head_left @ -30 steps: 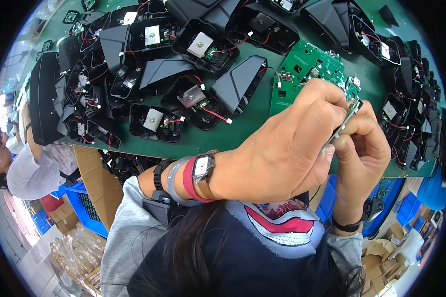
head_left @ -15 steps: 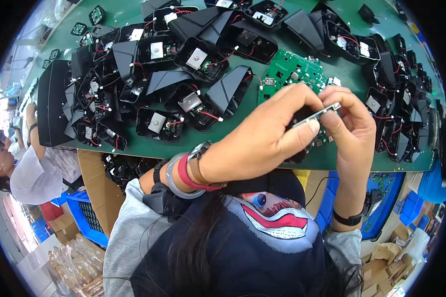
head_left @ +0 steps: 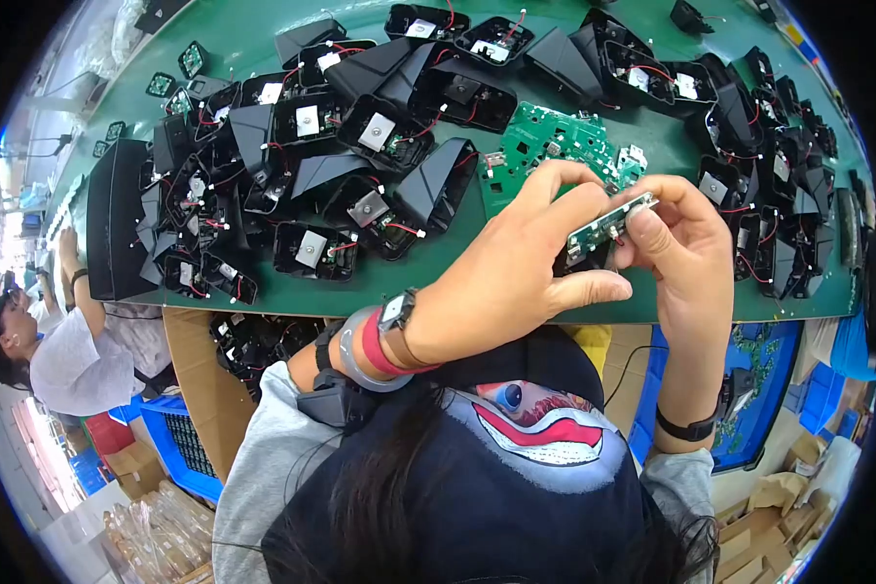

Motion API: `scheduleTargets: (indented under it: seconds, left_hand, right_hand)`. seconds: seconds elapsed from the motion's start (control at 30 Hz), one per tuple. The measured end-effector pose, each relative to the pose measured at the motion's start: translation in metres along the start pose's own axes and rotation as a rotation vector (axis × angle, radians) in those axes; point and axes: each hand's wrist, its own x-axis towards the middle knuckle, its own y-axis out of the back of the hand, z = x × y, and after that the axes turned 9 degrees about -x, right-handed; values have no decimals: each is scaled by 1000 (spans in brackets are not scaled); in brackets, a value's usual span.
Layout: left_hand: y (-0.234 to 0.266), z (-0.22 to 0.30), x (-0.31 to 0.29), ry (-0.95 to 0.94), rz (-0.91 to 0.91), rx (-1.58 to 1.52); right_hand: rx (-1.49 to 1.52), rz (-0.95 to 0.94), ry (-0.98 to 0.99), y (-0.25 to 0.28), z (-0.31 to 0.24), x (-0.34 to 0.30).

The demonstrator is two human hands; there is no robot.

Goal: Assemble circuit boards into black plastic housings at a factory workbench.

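Both my hands are together over the near edge of the table, with a small green circuit board (head_left: 602, 232) between them. My right hand (head_left: 686, 234) pinches its right end between thumb and bent fingers. My left hand (head_left: 530, 248) curls its fingers around the board's far side, while its thumb extends below, apart from the board. Small components show on the board's tilted face. Something dark lies just under it, mostly hidden by my fingers. Beyond my hands lies a stack of larger green circuit boards (head_left: 535, 136), partly covered by my left fingers.
Several black plastic housings (head_left: 380, 131) with red wires crowd the table's left and middle; more housings (head_left: 779, 170) stand at the right. A cardboard box (head_left: 200, 375) and blue crates (head_left: 180, 443) are below the edge. Another person (head_left: 78, 355) sits at far left.
The small board has tilted, so more of its component face shows. My left thumb has come off it and moved down. The whole view has shifted slightly.
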Motion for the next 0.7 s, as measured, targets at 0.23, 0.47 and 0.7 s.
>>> scheduleTargets:
  seconds: [0.23, 0.47, 0.7]
  left_hand:
    - [7, 4, 4, 105, -100, -235]
    - [12, 15, 0, 131, -186, -85]
    - [8, 18, 1, 17, -34, 204]
  right_hand:
    - [-184, 17, 310, 1, -5, -6]
    - [-22, -169, 69, 4, -19, 6]
    - [-58, -301, -57, 9, -24, 9]
